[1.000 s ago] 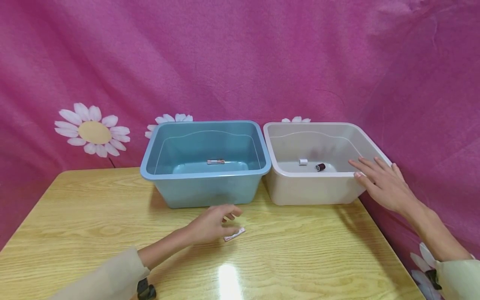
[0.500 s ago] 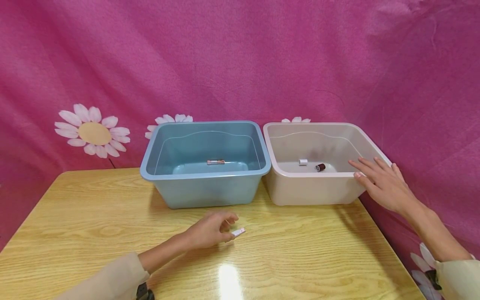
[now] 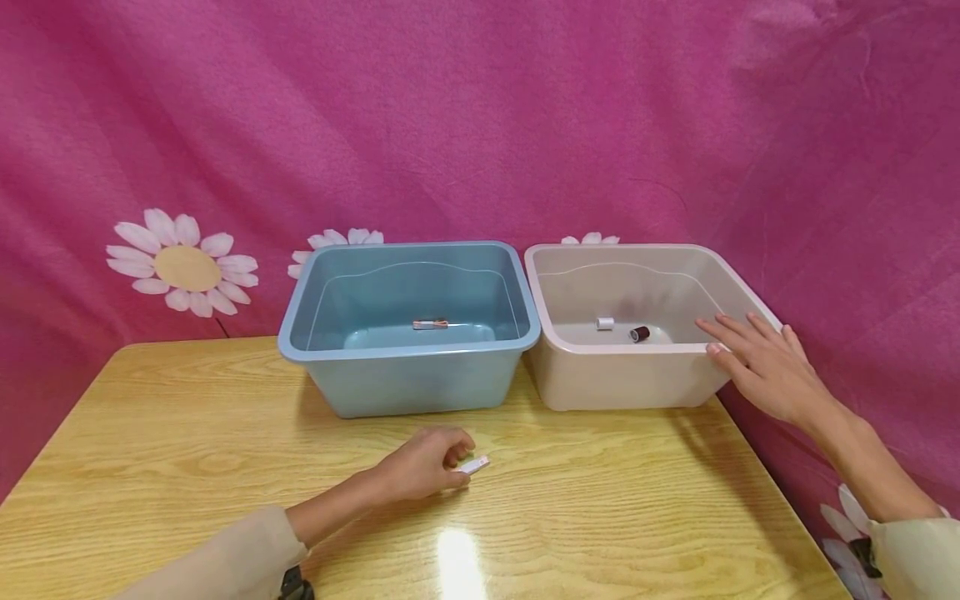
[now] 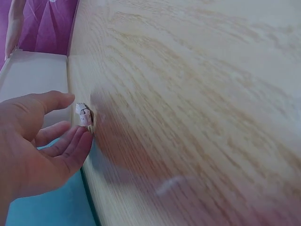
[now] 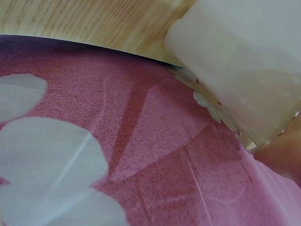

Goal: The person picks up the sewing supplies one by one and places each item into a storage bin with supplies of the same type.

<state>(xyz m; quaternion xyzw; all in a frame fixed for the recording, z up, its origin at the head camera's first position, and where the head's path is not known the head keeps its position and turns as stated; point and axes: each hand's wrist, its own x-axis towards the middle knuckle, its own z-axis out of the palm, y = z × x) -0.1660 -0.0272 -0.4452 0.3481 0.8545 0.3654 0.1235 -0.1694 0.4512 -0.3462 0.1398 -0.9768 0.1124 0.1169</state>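
Note:
My left hand reaches low over the table in front of the blue bin. Its thumb and fingertips pinch one end of a small narrow white-and-pink strip, whose exact kind I cannot make out. In the left wrist view the strip appears folded, its lower end at the fingertips of the left hand; the upper finger looks apart from it. My right hand rests with fingers spread on the front right corner of the beige bin. Only part of a finger shows in the right wrist view.
The blue bin stands left of the beige one and holds a similar small strip. Inside the beige bin lie a white spool and a dark spool. A pink flowered cloth hangs behind the wooden table.
My left hand has come down and its fingers have closed on the end of the strip, which now shows more of its white face. The right hand has stayed in place.

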